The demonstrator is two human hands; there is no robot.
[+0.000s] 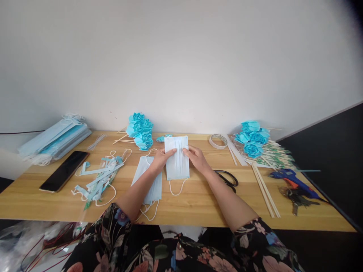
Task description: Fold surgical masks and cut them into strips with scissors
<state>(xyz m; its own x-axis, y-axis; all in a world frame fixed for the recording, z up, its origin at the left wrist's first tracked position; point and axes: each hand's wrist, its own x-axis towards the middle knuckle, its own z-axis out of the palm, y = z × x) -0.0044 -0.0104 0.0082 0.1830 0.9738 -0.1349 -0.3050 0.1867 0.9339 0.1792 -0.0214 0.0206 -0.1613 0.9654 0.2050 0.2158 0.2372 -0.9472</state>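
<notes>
A pale blue face mask (177, 166) is held upright above the middle of the table, its ear loop hanging below. My left hand (161, 158) pinches its left edge, thumb laid on the front. On the opposite edge my right hand (196, 155) grips it the same way, thumb near the pleats. Under my left forearm lie more face masks (154, 189) with white loops, partly covered by the arm. Black-handled scissors (228, 179) rest beside my right forearm, which hides part of them.
Left are a mask stack (56, 138), a phone (64, 170) and cut mask strips (99, 179). Blue flowers (140, 130) stand behind; more flowers (252, 138) lie right, near a tape roll (218, 141), wooden sticks (265, 190), a blue glue gun (295, 181) and keys (295, 196).
</notes>
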